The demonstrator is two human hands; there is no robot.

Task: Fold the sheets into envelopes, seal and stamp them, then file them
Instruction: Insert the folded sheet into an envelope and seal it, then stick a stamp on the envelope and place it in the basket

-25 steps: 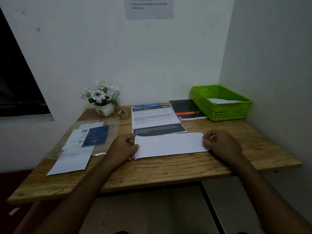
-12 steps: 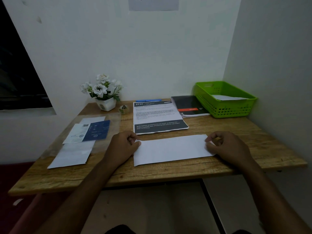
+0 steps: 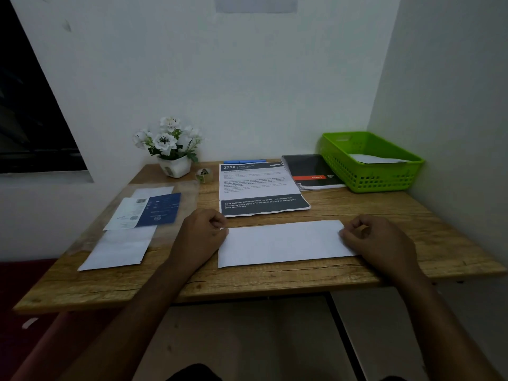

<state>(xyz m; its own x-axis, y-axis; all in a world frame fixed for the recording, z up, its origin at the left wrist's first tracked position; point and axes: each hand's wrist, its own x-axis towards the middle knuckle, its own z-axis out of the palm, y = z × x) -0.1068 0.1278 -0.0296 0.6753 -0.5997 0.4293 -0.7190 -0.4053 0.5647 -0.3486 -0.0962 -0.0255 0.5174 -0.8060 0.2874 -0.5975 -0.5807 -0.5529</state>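
Observation:
A folded white sheet (image 3: 283, 243) lies flat near the front edge of the wooden desk (image 3: 412, 215). My left hand (image 3: 200, 237) pinches its left end with curled fingers. My right hand (image 3: 379, 240) pinches its right end the same way. A second white folded sheet (image 3: 121, 248) lies at the left front. A printed sheet with a dark band (image 3: 261, 188) sits just behind the folded one. The green basket (image 3: 384, 177) at the back right holds a white envelope (image 3: 376, 158).
A blue and white card (image 3: 148, 210) lies on a clear plastic sleeve at the left. A pot of white flowers (image 3: 170, 149), a small tape roll (image 3: 204, 176), a blue pen (image 3: 244, 161) and a black notebook (image 3: 310, 171) stand along the back wall. Walls close the back and right.
The camera has tilted down a little. Both hands stay at the ends of the folded sheet, which has barely moved.

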